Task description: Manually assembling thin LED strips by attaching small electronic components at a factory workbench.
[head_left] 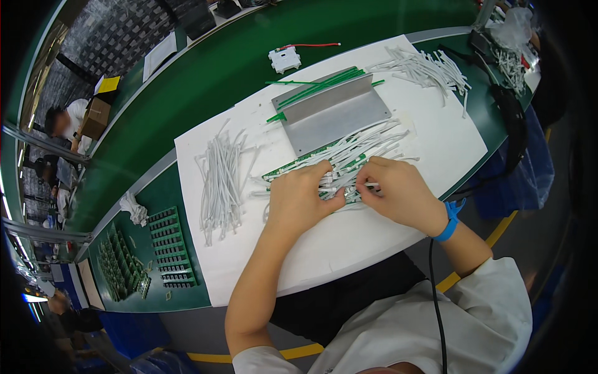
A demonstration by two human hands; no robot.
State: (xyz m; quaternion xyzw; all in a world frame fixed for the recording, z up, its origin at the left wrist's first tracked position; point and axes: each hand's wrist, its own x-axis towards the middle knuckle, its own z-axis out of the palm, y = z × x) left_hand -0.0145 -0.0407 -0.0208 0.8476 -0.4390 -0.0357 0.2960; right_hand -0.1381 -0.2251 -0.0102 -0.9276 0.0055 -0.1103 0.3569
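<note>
Green circuit boards (293, 167) with white cables across them lie on the white sheet in front of me. My left hand (298, 194) curls over the near board, its thumb and index finger gripping around the edge. Close beside it, my right hand (398, 192) is closed in a pinch on the end of a white cable (372, 184). The fingers partly hide the boards and the cable's connector. Around my right wrist is a blue strap (450, 221). More white cables (367, 142) lie spread just beyond my hands.
A bent metal plate (336, 118) with green strips (324, 86) on it stands beyond. White cable bundles lie left (221, 181) and far right (430, 67). A white box (284, 60) with a red wire sits farther back. Board panels (171, 248) are at the left; a black cord (436, 293) hangs near me.
</note>
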